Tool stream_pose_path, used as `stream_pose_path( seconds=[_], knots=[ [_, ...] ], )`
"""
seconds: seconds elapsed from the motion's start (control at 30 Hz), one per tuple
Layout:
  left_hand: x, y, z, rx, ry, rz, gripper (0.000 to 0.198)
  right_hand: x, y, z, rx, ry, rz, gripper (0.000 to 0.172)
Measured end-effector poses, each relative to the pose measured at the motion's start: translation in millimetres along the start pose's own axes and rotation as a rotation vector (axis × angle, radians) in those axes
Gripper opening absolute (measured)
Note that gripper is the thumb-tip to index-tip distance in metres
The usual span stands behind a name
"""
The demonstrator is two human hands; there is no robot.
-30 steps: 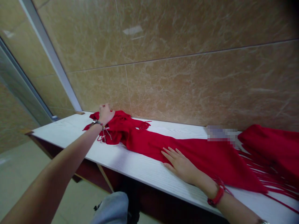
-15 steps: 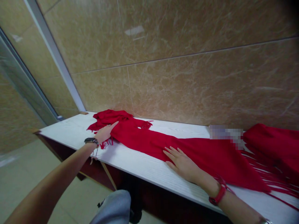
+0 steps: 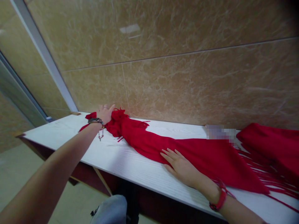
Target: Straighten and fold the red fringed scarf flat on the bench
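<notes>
A long red scarf (image 3: 198, 154) with fringed ends lies stretched along a white table (image 3: 130, 166) against a tiled wall. My left hand (image 3: 105, 113) reaches far to the left end of the scarf and rests on its bunched fringe; the fingers look closed on the cloth. My right hand (image 3: 178, 163) lies flat on the scarf's near edge in the middle, fingers stretched out and spread. A dark watch sits on my left wrist, a red band on my right.
More red fabric (image 3: 271, 146) with long fringe is piled at the table's right end. A blurred small object (image 3: 220, 132) sits by the wall. The beige tiled wall (image 3: 187, 77) runs right behind the table. A metal door frame (image 3: 42, 62) stands left.
My left hand moved back up from the scarf's near edge to the far left end and gathered the bunched cloth there. My right hand stayed flat in place.
</notes>
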State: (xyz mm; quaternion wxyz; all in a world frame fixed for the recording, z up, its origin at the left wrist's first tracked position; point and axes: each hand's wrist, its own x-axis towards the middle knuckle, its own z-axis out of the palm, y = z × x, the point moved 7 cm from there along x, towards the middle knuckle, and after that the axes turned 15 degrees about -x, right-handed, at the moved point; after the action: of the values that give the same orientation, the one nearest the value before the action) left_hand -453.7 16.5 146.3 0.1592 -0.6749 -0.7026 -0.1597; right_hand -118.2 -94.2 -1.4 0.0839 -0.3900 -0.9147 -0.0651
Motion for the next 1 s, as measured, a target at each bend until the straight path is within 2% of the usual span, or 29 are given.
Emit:
stream_pose_path(
  seconds=[0.03,0.1,0.2,0.27,0.4,0.53,0.6,0.67,0.8,0.9,1.0],
  knots=[
    [-8,11,9.0,0.011,0.024,0.011,0.062,0,0,-1,0.000,0.003,-0.001,0.048],
    [-30,48,29.7,-0.030,-0.039,0.229,0.063,-1,-1,-2,-0.003,0.004,-0.006,0.048],
    [-82,107,54.0,-0.162,-0.321,0.695,0.056,-1,0,-3,-0.014,-0.002,-0.012,0.048],
    [-112,131,56.2,-0.235,-0.414,0.834,0.050,-1,0,-5,-0.019,0.008,-0.013,0.048],
    [-143,148,55.4,-0.258,-0.424,0.843,0.035,0,-5,-12,-0.040,0.047,-0.007,0.051],
    [-151,147,59.6,-0.197,-0.396,0.766,0.027,-12,-1,-22,-0.078,-0.003,-0.004,0.059],
    [-151,148,59.1,-0.153,-0.353,0.702,0.024,-26,14,-25,-0.087,-0.068,0.007,0.064],
    [-152,154,57.3,-0.137,-0.324,0.663,0.023,-44,39,-26,-0.091,-0.124,0.047,0.068],
    [-166,191,53.3,-0.217,-0.291,0.749,0.023,-76,90,-25,-0.125,-0.107,0.141,0.063],
    [-175,214,55.5,-0.249,-0.294,0.799,0.025,-89,101,-21,-0.159,-0.049,0.125,0.053],
    [-174,219,58.9,-0.218,-0.292,0.722,0.029,-92,97,-20,-0.185,-0.017,0.106,0.047]
  ],
)
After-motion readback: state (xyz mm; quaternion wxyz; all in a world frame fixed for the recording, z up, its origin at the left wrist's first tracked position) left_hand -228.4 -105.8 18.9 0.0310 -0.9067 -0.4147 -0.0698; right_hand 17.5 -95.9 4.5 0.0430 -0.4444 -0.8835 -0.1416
